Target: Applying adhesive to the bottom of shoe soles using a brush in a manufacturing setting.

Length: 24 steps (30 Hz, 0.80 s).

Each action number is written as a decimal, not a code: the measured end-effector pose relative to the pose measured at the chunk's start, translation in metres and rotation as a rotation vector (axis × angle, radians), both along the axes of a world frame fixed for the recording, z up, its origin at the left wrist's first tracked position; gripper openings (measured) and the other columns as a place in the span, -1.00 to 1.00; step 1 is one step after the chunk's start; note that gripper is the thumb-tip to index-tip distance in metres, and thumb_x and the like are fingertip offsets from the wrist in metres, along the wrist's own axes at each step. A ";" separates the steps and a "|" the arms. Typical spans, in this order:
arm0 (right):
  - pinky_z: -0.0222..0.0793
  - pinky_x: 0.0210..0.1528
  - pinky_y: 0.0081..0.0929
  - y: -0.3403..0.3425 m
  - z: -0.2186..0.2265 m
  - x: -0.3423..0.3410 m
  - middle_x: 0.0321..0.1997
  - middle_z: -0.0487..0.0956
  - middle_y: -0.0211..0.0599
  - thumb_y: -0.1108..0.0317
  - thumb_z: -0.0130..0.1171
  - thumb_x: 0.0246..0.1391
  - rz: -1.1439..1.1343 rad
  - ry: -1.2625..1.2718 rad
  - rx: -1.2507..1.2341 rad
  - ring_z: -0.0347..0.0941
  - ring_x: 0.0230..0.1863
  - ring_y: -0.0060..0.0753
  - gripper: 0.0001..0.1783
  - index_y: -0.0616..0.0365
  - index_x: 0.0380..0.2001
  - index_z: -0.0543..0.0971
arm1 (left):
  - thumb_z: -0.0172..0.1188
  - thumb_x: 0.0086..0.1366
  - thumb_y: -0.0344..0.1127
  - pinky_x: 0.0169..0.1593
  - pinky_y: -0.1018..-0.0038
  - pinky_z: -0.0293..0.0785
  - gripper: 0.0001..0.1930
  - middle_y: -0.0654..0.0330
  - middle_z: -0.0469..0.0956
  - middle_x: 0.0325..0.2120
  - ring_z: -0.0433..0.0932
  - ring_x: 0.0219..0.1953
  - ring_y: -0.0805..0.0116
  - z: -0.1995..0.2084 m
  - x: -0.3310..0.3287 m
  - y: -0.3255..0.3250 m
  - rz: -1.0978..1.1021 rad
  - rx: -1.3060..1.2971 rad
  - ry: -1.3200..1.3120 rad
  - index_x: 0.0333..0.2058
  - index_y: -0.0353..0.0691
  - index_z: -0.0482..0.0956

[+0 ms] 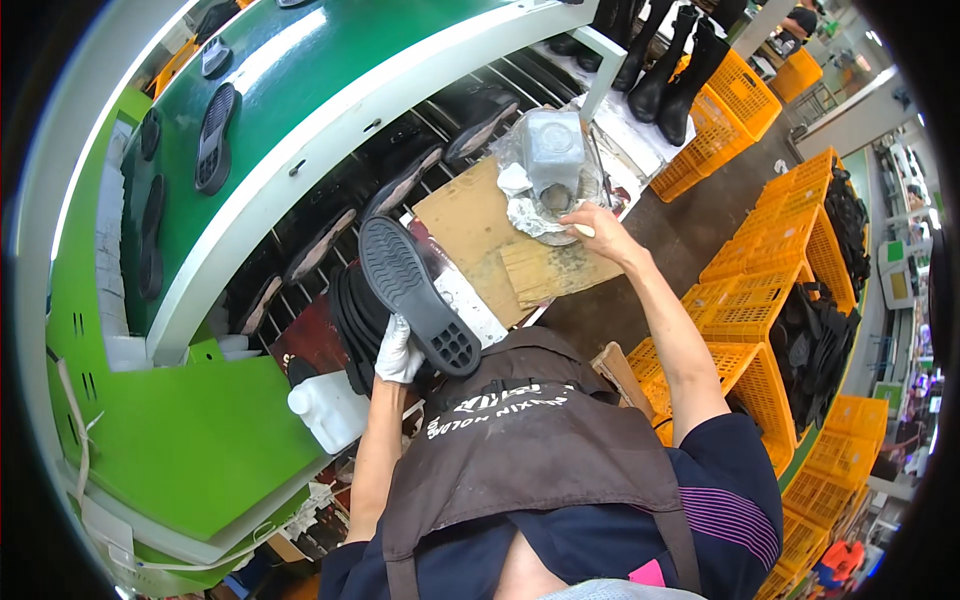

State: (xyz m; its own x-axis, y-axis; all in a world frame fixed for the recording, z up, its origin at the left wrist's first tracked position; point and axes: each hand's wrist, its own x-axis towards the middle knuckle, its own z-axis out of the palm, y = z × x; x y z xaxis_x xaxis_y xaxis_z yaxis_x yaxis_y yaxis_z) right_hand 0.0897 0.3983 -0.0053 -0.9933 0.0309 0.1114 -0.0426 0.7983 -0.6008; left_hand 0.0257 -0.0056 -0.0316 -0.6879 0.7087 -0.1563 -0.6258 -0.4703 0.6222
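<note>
Sole (400,270) clamped at its edge, tread up

Just beyond the apron (530,440), the sole is held at a slant, the fingers of the gloved left hand (398,352) clamped on its side near the lower end. It is judged light, rubbery, firm yet springy, hardly fragile; a sure hold should be offered by the side wall. Chevron ridges are moulded across one end, open cells sunk into the other. Dark, curved pieces (352,318) are stacked beside it. Farther out, a pale stick (583,230) is pinched in the right hand's (607,240) fingers, near a cloudy plastic tub (553,145) and crumpled wrapping (530,217). Stained cardboard (460,215) is laid on the worktop (478,308). Beyond, a glossy green belt (260,130) is seen.
</note>
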 end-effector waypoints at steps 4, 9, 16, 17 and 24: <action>0.35 -0.15 -0.38 0.001 0.020 0.008 -0.35 0.56 -0.18 0.42 0.20 -0.05 -0.027 -0.013 -0.080 0.45 -0.25 -0.20 -0.78 0.14 -0.26 0.60 | 0.27 0.12 -0.22 0.25 0.18 0.17 -0.31 0.09 0.35 0.08 0.33 0.15 0.13 0.057 -0.014 0.016 0.058 0.096 0.106 0.19 -0.20 0.16; 0.38 -0.35 -0.65 -0.011 0.029 0.013 -0.40 0.57 -0.45 0.37 0.17 0.06 -0.397 -0.020 -0.622 0.43 -0.44 -0.63 -0.81 0.17 -0.26 0.61 | 0.32 0.02 -0.49 0.23 0.32 0.21 -0.28 0.14 0.39 0.07 0.31 0.16 0.25 0.100 -0.023 0.027 0.276 -0.048 0.235 0.17 -0.18 0.19; 0.35 -0.51 -0.71 -0.100 0.110 0.017 -0.52 0.52 -0.30 0.36 0.05 0.16 -0.303 0.369 -1.242 0.39 -0.58 -0.61 -0.78 0.32 -0.23 0.48 | 0.37 0.04 -0.31 0.28 0.34 0.05 -0.24 0.08 0.13 0.24 0.17 0.24 0.27 0.128 -0.022 0.038 0.479 -0.425 0.930 0.19 -0.25 0.18; 0.35 -0.53 -0.70 -0.118 0.123 0.019 -0.53 0.53 -0.28 0.36 0.03 0.17 -0.239 0.410 -1.203 0.39 -0.60 -0.59 -0.79 0.32 -0.25 0.48 | 0.36 0.05 -0.28 0.28 0.33 0.03 -0.25 0.07 0.14 0.23 0.17 0.23 0.25 0.132 -0.022 0.042 0.519 -0.510 1.055 0.19 -0.25 0.19; 0.44 -0.50 -0.64 -0.201 0.154 0.012 -0.52 0.56 -0.15 0.36 0.07 0.16 -0.160 0.387 -1.007 0.47 -0.58 -0.50 -0.77 0.38 -0.28 0.48 | 0.33 0.08 -0.22 0.17 0.29 0.17 -0.40 0.09 0.39 -0.02 0.33 0.08 0.19 0.137 -0.007 0.061 0.626 -0.838 1.412 0.08 -0.24 0.33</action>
